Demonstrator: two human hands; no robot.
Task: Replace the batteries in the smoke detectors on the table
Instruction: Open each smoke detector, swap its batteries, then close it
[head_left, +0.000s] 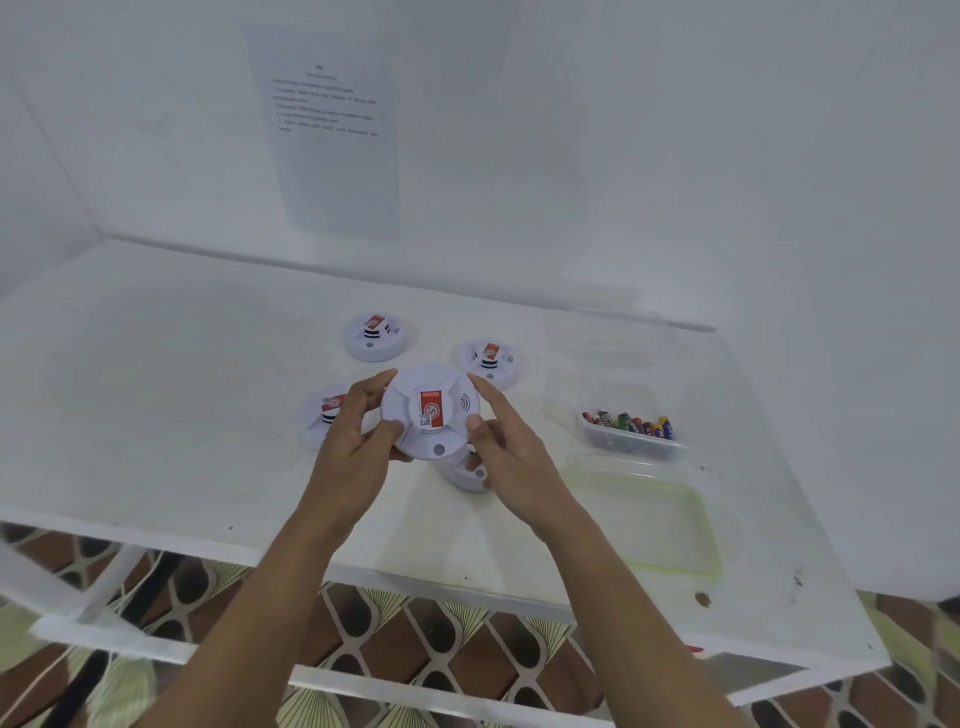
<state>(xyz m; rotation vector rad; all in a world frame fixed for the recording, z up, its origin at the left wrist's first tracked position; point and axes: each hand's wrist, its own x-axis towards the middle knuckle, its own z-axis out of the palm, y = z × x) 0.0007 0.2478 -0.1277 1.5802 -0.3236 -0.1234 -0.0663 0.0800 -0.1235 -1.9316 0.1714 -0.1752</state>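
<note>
Both hands are raised just over the table (156, 389): the left hand (358, 431) and right hand (506, 441) grip one smoke detector (428, 410) by its rim, red label up. Under the right hand sits a white round part (465, 480), mostly hidden; I can't tell what it is. The near-left detector (324, 410) is half covered by the left hand. To the right, a clear tub (631, 447) holds mixed batteries (628, 421). The print on the wall sheet (332, 130) is too blurred to read.
</note>
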